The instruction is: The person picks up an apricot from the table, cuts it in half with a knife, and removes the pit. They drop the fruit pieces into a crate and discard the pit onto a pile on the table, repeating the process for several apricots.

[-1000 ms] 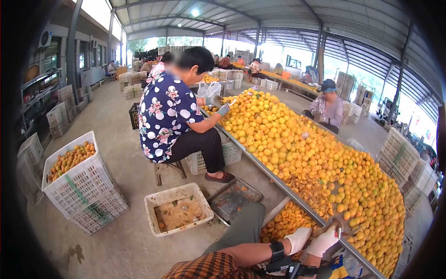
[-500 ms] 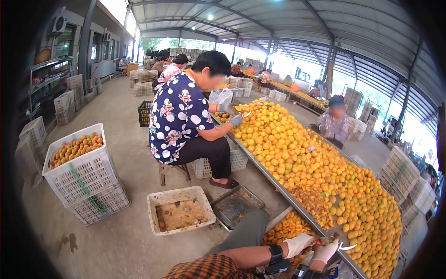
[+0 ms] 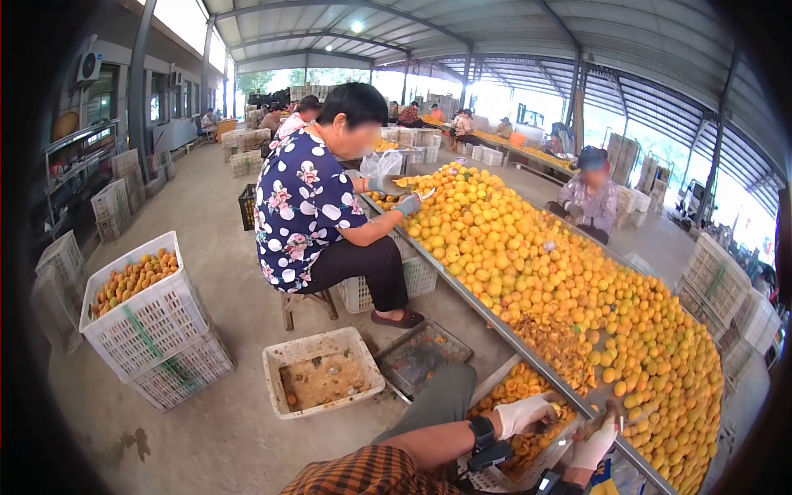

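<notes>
My left hand (image 3: 528,414), in a whitish glove with dark fingertips, is closed at the metal table edge on a small yellow-orange fruit piece (image 3: 558,407). Close by on the right is my right hand (image 3: 596,439), gloved too, its fingers curled round a knife whose pale blade (image 3: 622,422) shows only faintly. Beyond both hands a large heap of orange-yellow fruit (image 3: 528,272) covers the table. Split fruit (image 3: 520,388) lies in a crate below the edge, beside and under my left hand.
A co-worker (image 3: 318,198) sits at the table's left edge, another person (image 3: 591,194) across it. On the floor are a stained white tray (image 3: 276,388), a dark tray (image 3: 425,359) and stacked white crates (image 3: 157,322), the top one holding fruit. A metal rim (image 3: 495,322) borders the heap.
The view has shifted slightly. My hands have moved a little apart, and the right hand has turned, so its curved blade shows less. A yellow piece now shows at my left fingertips.
</notes>
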